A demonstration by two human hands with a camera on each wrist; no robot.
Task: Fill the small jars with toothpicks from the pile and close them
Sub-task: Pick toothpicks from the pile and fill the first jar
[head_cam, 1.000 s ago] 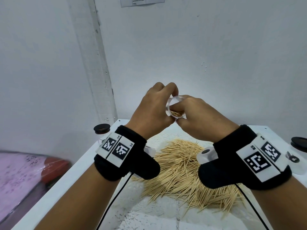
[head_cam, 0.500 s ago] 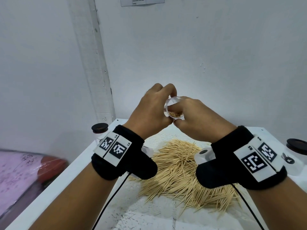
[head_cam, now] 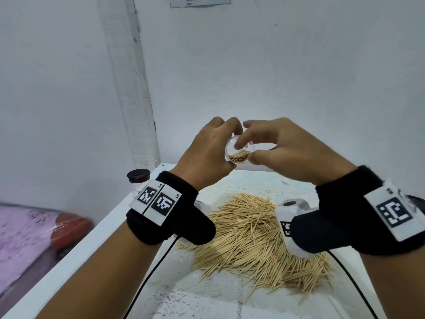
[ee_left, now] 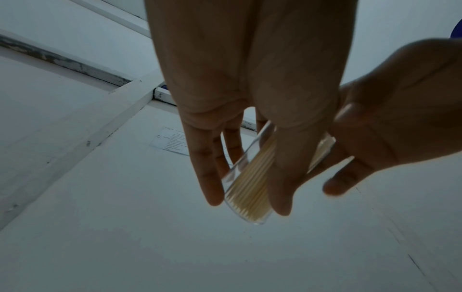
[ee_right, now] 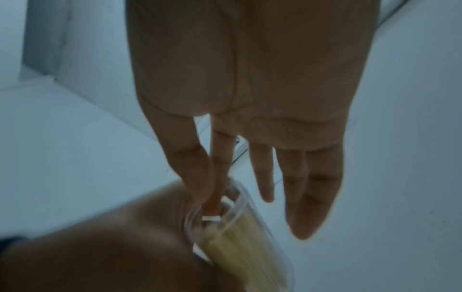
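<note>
- Head view: the left hand [head_cam: 207,155] grips a clear jar [head_cam: 239,150], tipped on its side above the toothpick pile [head_cam: 255,236] on the counter [head_cam: 76,256]. The right hand [head_cam: 285,150] has thumb and forefinger at the jar's mouth; whether they pinch anything is hidden.
- Left wrist view: fingers [ee_left: 207,177] wrap the jar [ee_left: 247,189], toothpicks inside.
- Right wrist view: blurred; forefinger [ee_right: 215,189] dips into the jar [ee_right: 240,233], other fingers loosely straight.

toothpick pile [head_cam: 257,231]: pale straw yellow
jar [head_cam: 239,150]: clear
lidded jar's cap [head_cam: 138,174]: black
worktop [head_cam: 76,256]: white
wrist bands [head_cam: 174,217]: black, white tags with black square codes
</note>
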